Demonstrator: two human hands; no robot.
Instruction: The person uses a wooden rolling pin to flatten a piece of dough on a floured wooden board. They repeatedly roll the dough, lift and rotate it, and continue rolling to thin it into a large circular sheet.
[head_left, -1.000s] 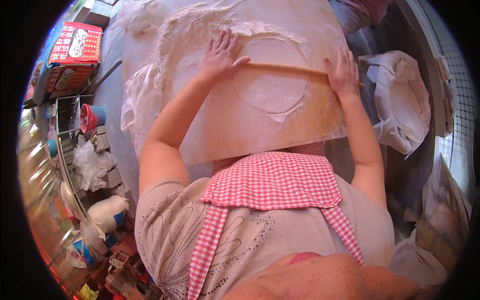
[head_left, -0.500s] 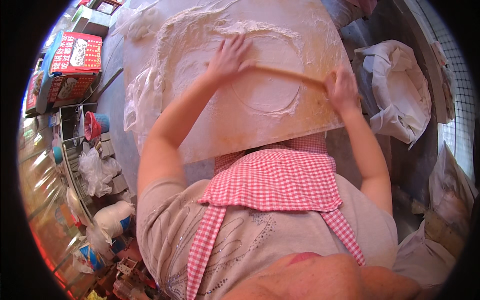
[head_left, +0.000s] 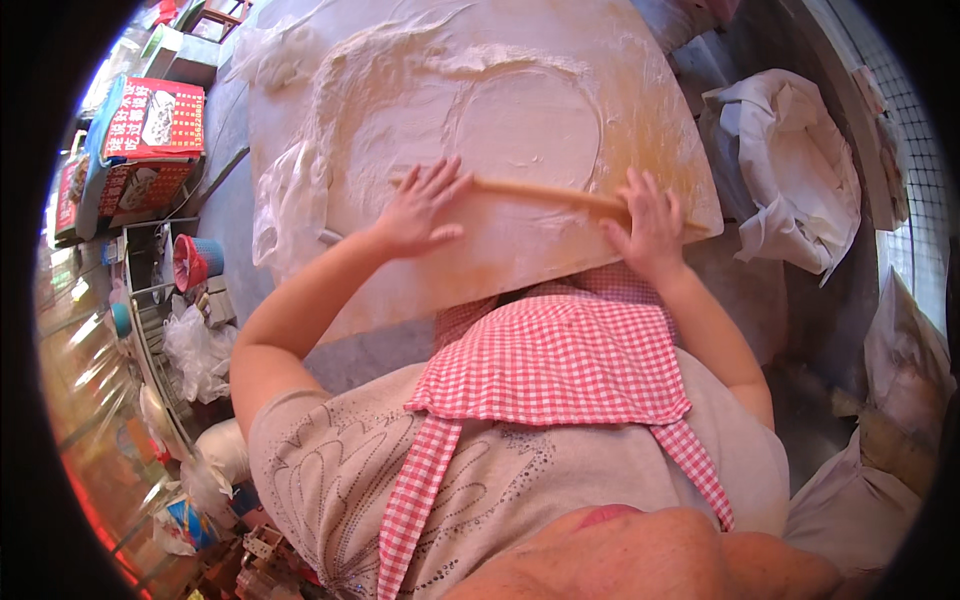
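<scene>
The dough (head_left: 528, 128) lay on the floured board (head_left: 650, 150), already rolled into a thin, wide round, so most of the flattening looked done; its near edge seemed the part left to work. The wooden rolling pin (head_left: 545, 192) rested across that near edge. Her left hand (head_left: 420, 212) pressed flat on the pin's left end, fingers spread apart, and her right hand (head_left: 648, 222) lay open-palmed on the right end, neither one clenched.
</scene>
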